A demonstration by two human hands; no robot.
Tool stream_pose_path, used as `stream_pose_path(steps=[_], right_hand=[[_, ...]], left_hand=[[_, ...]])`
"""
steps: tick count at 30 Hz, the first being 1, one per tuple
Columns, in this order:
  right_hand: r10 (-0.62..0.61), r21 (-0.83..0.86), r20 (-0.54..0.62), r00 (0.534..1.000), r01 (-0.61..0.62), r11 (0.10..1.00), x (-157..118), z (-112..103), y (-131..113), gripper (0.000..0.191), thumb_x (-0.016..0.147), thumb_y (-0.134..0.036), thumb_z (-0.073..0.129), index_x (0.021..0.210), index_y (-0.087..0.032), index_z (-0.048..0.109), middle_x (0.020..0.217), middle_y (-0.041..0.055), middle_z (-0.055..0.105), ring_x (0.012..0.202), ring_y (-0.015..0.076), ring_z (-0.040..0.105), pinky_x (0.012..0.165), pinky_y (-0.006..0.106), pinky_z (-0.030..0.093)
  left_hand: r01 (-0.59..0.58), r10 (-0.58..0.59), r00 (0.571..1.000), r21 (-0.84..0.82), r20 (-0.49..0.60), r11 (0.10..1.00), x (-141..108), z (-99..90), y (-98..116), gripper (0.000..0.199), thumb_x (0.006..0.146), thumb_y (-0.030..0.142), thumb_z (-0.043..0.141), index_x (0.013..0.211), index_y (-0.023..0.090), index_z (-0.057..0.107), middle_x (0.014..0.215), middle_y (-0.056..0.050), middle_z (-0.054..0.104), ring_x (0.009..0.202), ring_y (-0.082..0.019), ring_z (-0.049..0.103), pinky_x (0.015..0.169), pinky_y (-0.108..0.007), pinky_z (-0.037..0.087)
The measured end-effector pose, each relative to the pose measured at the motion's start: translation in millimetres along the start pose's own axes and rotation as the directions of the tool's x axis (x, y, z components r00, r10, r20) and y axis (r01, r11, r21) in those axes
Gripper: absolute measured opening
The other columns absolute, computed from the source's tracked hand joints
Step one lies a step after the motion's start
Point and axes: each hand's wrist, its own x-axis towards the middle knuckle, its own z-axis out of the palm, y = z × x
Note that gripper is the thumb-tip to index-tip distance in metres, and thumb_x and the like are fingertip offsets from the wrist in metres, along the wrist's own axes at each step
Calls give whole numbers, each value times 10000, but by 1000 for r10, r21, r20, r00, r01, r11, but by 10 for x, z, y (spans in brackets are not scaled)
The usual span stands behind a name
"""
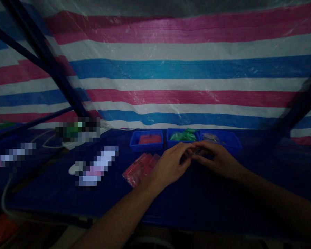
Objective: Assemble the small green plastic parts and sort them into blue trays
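My left hand (172, 162) and my right hand (217, 159) meet fingertip to fingertip above the blue table (197, 204). Both have their fingers curled into a pinch, with a small dark, slightly shiny bit between them that is too dim to name. Red plastic packets (136, 170) lie partly hidden beside my left wrist. Just beyond the hands stand a blue bin (146, 149) of flat red packets, a second blue bin (168, 138) with green plastic bags (184, 135), and a third blue bin (234, 141) holding clear, pale small bags, partly covered by my right hand.
A rounded white object (74, 169) and a blurred-out pale item (101, 164) lie on the left of the table. Behind them sit a white power strip (79, 140) and cables. Blue metal posts (59, 86) and a striped tarp (186, 69) bound the far side.
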Motion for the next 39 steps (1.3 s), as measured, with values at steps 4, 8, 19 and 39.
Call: stream_pose_path(steps=[4,8,19,39], right_hand=[[216,378,40,976,-215,900,17,63,65,364,861,-404,803,1175,-260,688,1120,63,781,1059,248,750,974,416,580],[309,449,27,951,-288,846,40,46,42,423,788,-387,863,1150,-240,701,1023,55,794,950,219,768,908,386,598],[377,489,29,926,-342,802,32,36,81,442,760,-379,888,1129,-224,700,1061,73,797,954,222,769,910,386,607],[308,442,57,950,-301,845,40,61,49,333,832,-441,820,1061,-217,726,1002,59,785,842,194,743,804,372,603]], left_hand=[[-4,4,1000,-22,-14,1000,0,39,0,362,935,128,625,1285,217,597,1198,-64,667,1082,-196,663,968,-357,567],[63,-69,996,-119,-51,991,9,66,-13,457,901,155,686,1339,214,567,1266,-87,641,1002,-179,677,870,-331,602],[186,-219,972,-282,-88,941,57,68,-39,363,896,149,704,1248,192,629,1022,-57,739,855,-151,713,810,-306,605],[191,-207,978,-261,-35,946,36,37,-17,242,917,165,659,1156,191,630,996,-44,739,869,-161,706,790,-304,581]])
